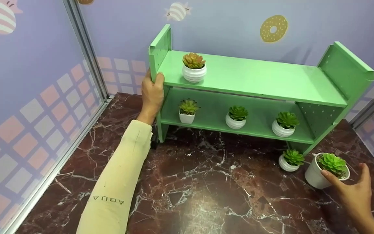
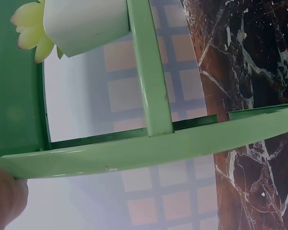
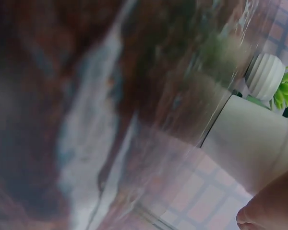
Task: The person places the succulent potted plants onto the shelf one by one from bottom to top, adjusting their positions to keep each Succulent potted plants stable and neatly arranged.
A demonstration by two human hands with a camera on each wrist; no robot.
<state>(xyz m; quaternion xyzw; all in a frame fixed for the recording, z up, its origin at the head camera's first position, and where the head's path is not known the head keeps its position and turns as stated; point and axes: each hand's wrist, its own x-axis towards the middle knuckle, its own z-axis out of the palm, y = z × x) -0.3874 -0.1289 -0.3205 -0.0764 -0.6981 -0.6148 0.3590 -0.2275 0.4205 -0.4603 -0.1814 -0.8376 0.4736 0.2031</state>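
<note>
My left hand [image 1: 153, 94] grips the left side panel of a two-tier green shelf [image 1: 252, 74], thumb at the panel's front edge. In the left wrist view, part of that hand [image 2: 7, 196] shows beside the green panel edge [image 2: 110, 160]. A larger white pot [image 1: 317, 175] with a green succulent [image 1: 332, 164] stands on the table by the shelf's right foot. Spread wide beside it is my right hand [image 1: 355, 195], its thumb overlapping the pot's rim in the head view. The right wrist view has the white pot [image 3: 252, 139] near that hand [image 3: 273, 206].
An orange-tinged succulent in a white pot [image 1: 194, 74] sits on the top shelf. The lower shelf bears a square-potted plant [image 1: 187, 117] and two round-potted ones [image 1: 235, 121]. A small ribbed pot [image 1: 288, 165] stands on the marble table [image 1: 206, 195]. Patterned walls [image 1: 44, 65] enclose the table.
</note>
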